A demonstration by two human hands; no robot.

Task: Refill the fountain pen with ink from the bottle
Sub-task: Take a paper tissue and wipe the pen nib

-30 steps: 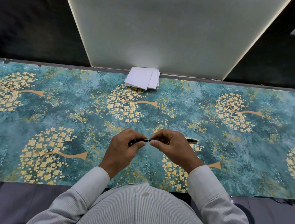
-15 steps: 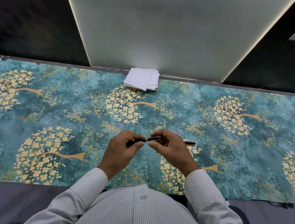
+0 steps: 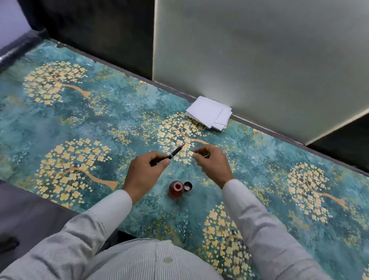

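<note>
Head view
Left hand: the left hand (image 3: 145, 172) is curled around the rear part of the fountain pen (image 3: 172, 154), thumb and forefinger pressed on the dark barrel.
Pen: its reddish front end points up and away to the right, clear of the table; the rear is hidden inside the fist.
Right hand: the right hand (image 3: 213, 161) hovers just right of the pen tip, apart from it, fingertips drawn loosely together. Whether they pinch something small cannot be told.
Ink bottle: the ink bottle (image 3: 175, 189) stands upright and open below the gap between the two hands, nearer the person than either grip, its red mouth facing up.
Cap: a small dark bottle cap (image 3: 187, 186) lies beside the bottle on its right, touching or almost touching it, inner side up.
Paper: a stack of white paper (image 3: 208, 115) lies beyond the right hand, at the far edge by the pale wall panel (image 3: 268, 57).
Table: the table cover (image 3: 67, 108) is teal with golden trees.
In the way: nothing lies between the pen tip and the bottle; the left wrist and its striped sleeve (image 3: 106, 213) sit just left of the bottle.
</note>
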